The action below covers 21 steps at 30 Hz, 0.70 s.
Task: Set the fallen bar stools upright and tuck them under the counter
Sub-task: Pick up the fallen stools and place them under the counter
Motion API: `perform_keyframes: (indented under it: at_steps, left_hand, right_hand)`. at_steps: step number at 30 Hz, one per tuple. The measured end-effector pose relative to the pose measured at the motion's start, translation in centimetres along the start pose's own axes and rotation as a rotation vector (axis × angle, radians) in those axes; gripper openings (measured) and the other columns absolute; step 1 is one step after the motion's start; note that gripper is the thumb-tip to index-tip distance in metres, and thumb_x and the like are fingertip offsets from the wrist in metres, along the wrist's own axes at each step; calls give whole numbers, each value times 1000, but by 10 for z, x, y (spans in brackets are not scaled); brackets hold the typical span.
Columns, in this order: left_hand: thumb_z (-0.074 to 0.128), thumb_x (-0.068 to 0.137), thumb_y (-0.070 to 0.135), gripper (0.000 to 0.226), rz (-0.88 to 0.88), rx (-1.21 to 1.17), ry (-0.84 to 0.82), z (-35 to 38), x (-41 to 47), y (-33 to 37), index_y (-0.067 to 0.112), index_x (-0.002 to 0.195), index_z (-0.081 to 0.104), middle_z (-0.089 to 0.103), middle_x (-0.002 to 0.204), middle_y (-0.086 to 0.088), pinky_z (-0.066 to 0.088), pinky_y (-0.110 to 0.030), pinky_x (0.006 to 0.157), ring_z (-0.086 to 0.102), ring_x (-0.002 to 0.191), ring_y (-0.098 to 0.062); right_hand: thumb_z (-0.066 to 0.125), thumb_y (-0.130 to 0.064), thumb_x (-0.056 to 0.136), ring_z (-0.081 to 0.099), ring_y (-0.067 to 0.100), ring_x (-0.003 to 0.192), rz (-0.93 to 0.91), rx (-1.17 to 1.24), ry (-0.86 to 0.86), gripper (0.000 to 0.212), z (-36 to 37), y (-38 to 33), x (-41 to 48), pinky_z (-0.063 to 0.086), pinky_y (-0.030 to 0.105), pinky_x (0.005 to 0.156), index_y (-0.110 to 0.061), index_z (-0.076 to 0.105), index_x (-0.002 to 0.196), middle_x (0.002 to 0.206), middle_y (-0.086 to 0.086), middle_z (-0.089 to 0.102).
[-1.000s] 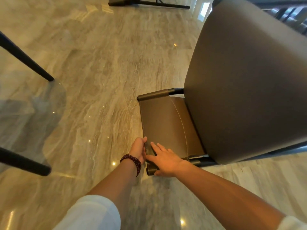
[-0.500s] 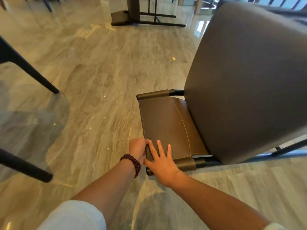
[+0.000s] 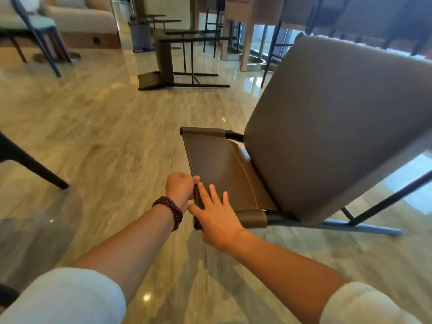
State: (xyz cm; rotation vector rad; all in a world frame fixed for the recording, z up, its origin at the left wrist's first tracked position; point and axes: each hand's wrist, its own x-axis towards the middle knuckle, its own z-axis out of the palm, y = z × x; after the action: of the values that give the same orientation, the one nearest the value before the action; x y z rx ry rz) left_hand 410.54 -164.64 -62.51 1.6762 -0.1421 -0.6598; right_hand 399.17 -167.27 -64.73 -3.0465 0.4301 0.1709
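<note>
A brown leather bar stool (image 3: 327, 127) lies tipped over in front of me, its backrest (image 3: 219, 174) low near the floor and its dark metal frame running right. My left hand (image 3: 181, 190) is shut on the backrest's top edge. My right hand (image 3: 214, 218) lies on the same edge, thumb under it and fingers spread flat on the leather. A second fallen bar stool (image 3: 166, 64) lies on its side farther back across the marble floor. The counter's underside with upright stool legs (image 3: 273, 36) shows at the top right.
Dark chair legs (image 3: 30, 164) stand at the left, beside a glass tabletop edge (image 3: 35, 230). A blue chair (image 3: 35, 29) and a beige sofa (image 3: 81, 17) are at the back left. Polished marble floor (image 3: 105, 127) stretches between me and the far stool.
My view has tilted up, bringing the second fallen stool and the counter into sight. The backrest edge in my hands has risen slightly; both hands stay on it.
</note>
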Motion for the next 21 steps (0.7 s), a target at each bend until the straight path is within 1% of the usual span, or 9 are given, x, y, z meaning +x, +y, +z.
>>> perform_keyframes:
  at_steps: [5,10,13,16,18,20,21]
  left_hand:
    - [61,88,4,26,43,9,-57,31,-24,83,8,64,51,53,63,-6,43,-25,47,54,58,-18]
    - [63,85,6,22,68,66,-117,73,-50,174,8,66,51,61,73,-11,47,-27,51,63,70,-24]
    - [64,84,6,22,82,125,-154,103,-63,227,8,66,52,65,77,-14,52,-28,51,66,70,-25]
    - [63,86,6,23,98,194,-178,135,-80,275,8,64,54,66,74,-13,53,-27,50,66,65,-23]
    - [63,85,6,24,128,237,-184,159,-93,305,7,63,52,64,69,-11,57,-32,56,67,64,-25]
    - [64,83,6,24,156,273,-215,186,-105,335,8,63,50,63,68,-12,60,-41,65,69,70,-30]
    - [64,81,5,24,166,290,-232,199,-111,349,8,63,49,64,69,-13,60,-43,67,69,72,-30]
  right_hand:
    - [60,-15,89,-5,38,146,64,83,80,50,-85,30,-23,9,59,116,-18,39,134,160,12,-8]
    - [63,-13,87,0,33,148,134,170,136,51,-174,71,-45,12,53,118,-20,42,134,161,9,-4]
    - [62,-13,88,6,34,147,168,191,160,50,-226,98,-59,21,52,117,-20,42,134,161,9,-1]
    - [59,-9,87,13,36,146,197,227,185,51,-273,129,-76,33,49,111,-18,42,134,161,10,3]
    - [58,-6,85,16,33,146,221,288,223,51,-302,151,-89,38,46,106,-17,43,132,161,8,7]
    - [57,-1,81,19,33,145,244,370,287,47,-330,175,-104,36,44,109,-14,47,125,160,9,15]
    - [56,2,80,20,34,145,255,407,308,44,-342,187,-111,34,44,112,-12,49,121,159,11,18]
